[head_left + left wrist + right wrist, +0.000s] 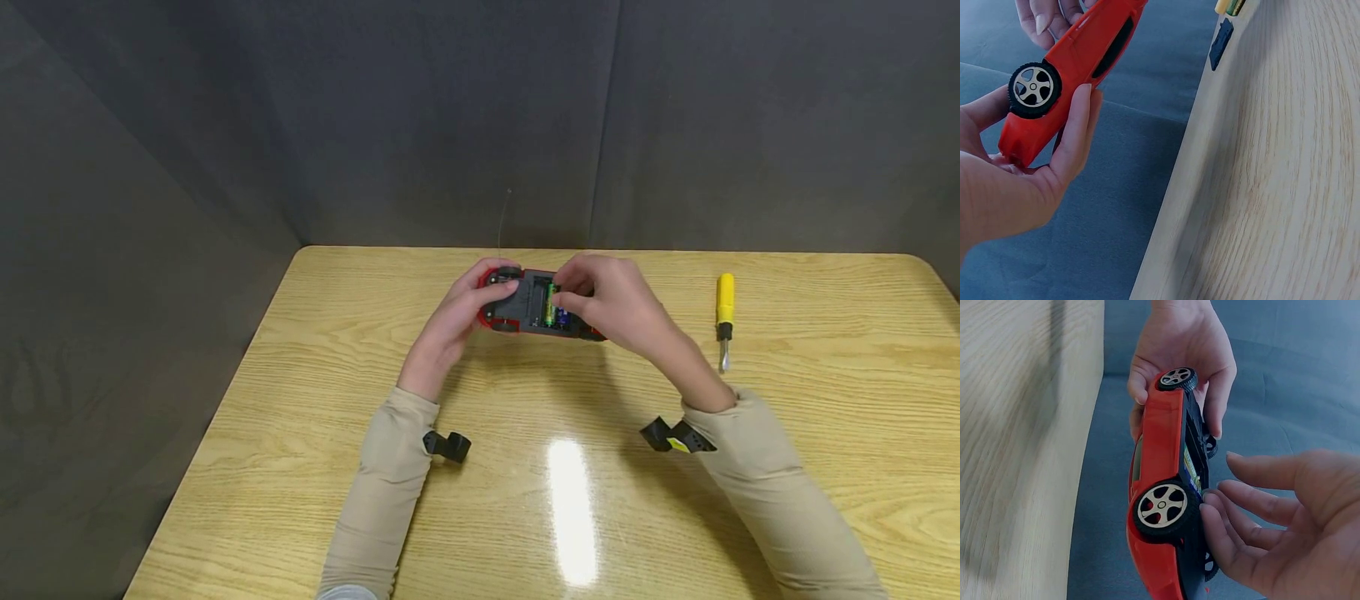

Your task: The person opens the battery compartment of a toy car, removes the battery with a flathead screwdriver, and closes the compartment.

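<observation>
My left hand (459, 310) grips one end of a red toy car (1079, 56), thumb across its dark underside. In the head view the car is turned underside toward me, above the table, with a battery compartment (537, 304) uncovered. A green battery (551, 307) and a blue battery (563, 317) lie side by side inside. At the compartment, my right hand (1279, 519) has its fingertips against the car's underside. Its thumb stands apart from the fingers, and no battery shows between them. Part of the compartment is hidden behind this hand.
A yellow-handled screwdriver (724, 312) lies at the right on the wooden table (300, 400). Near the table's far edge is a small black flat piece (1221, 44), with a partly cut-off yellow and green item beside it. A thin antenna wire (501, 221) rises behind the car.
</observation>
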{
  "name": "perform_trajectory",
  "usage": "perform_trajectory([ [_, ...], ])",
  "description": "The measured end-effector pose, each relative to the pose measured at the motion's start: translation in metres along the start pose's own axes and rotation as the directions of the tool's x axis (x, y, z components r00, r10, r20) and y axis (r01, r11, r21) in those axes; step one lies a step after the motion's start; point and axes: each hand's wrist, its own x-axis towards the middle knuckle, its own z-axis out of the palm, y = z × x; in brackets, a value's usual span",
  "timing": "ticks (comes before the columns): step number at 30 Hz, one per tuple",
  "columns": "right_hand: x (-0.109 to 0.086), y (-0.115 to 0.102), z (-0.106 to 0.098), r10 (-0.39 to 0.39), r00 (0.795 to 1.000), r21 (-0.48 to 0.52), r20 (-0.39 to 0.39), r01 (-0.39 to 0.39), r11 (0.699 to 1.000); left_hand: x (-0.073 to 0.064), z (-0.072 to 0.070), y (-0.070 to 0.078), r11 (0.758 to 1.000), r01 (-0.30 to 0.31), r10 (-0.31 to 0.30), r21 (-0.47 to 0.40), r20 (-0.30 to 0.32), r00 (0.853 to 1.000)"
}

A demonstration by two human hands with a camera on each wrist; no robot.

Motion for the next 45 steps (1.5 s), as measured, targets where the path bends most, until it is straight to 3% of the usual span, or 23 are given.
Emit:
perform_trajectory([
  [6,0.0,0.0,0.006,-0.07,0.998,-0.08,0.005,0.07,0.994,0.0,0.0,0.0,1.0,-0.006,0.006,0.006,0.001,1.0],
  [13,-0.001,0.002,0.011,-0.171,0.985,-0.187,0.01,0.17,0.968,0.001,0.0,-0.001,1.0,-0.005,0.005,0.01,-0.004,1.0],
  [30,-0.004,0.011,0.018,-0.31,0.951,-0.298,-0.004,0.295,0.908,0.001,-0.001,-0.001,1.0,0.002,-0.002,-0.01,-0.003,1.0],
  [34,-0.005,0.013,0.019,-0.356,0.934,-0.354,-0.007,0.33,0.875,0.001,-0.002,-0.001,1.0,0.002,-0.002,-0.014,0.004,1.0],
  [45,-0.009,0.02,0.02,-0.513,0.858,-0.473,0.002,0.453,0.756,0.001,-0.001,-0.001,0.998,0.028,-0.028,-0.051,0.004,1.0],
])
